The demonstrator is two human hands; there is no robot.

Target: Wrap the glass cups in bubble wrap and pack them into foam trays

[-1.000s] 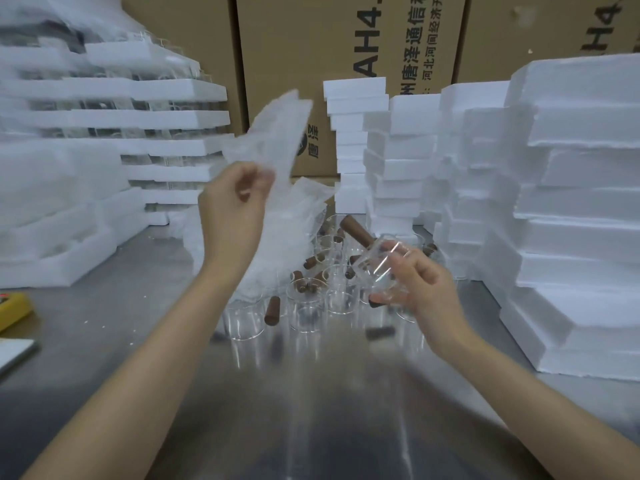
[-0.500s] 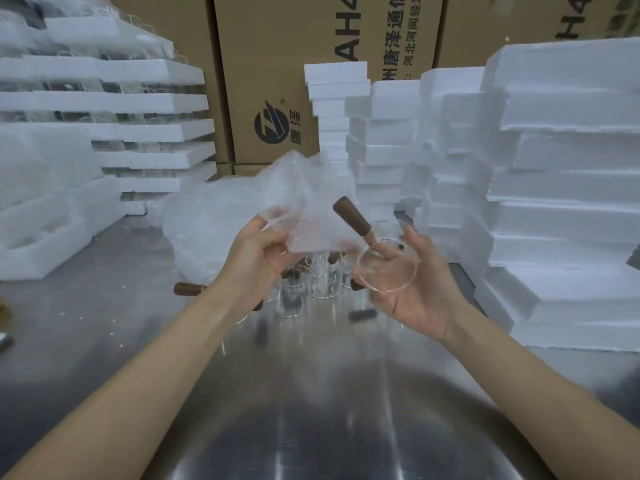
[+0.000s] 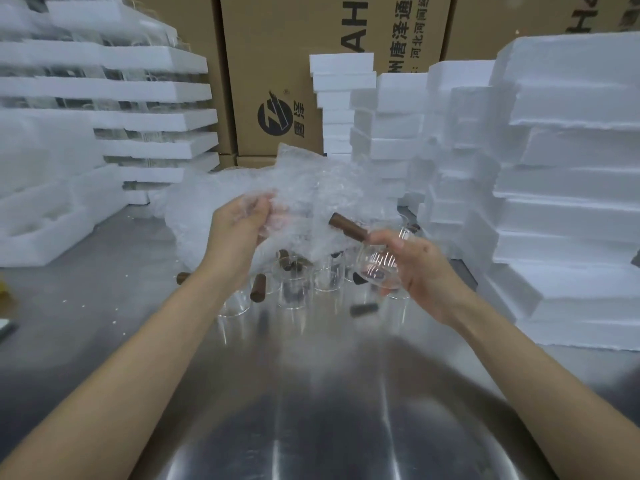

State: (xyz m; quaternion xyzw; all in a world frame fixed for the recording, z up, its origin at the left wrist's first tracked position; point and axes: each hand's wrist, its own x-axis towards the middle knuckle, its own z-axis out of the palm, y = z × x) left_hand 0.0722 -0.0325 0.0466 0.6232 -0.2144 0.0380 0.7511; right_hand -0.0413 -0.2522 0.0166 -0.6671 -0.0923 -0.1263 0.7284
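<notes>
Steel tabletop (image 3: 311, 427) fills the near field at 6 o'clock, shiny and hard, with both forearms reaching over it. At 1 o'clock the right hand (image 3: 420, 271) curls its fingers round a glass cup (image 3: 375, 268), tilted, its brown wooden handle (image 3: 347, 229) pointing up toward 11. At 11 o'clock the left hand (image 3: 239, 230) pinches a sheet of bubble wrap (image 3: 311, 202), which drapes just beside the handle. Just beyond the hands, more unwrapped cups (image 3: 298, 282) stand crowded together on the steel.

Likely hazards: smooth glass could slip from a one-handed grip onto that hard surface, or the loose sheet could snag the handle and knock the standing cups together.

Farther off, foam trays (image 3: 571, 202) rise in stacks at 3 o'clock and 9 o'clock, and printed cardboard cartons (image 3: 273, 64) wall the back at 12.
</notes>
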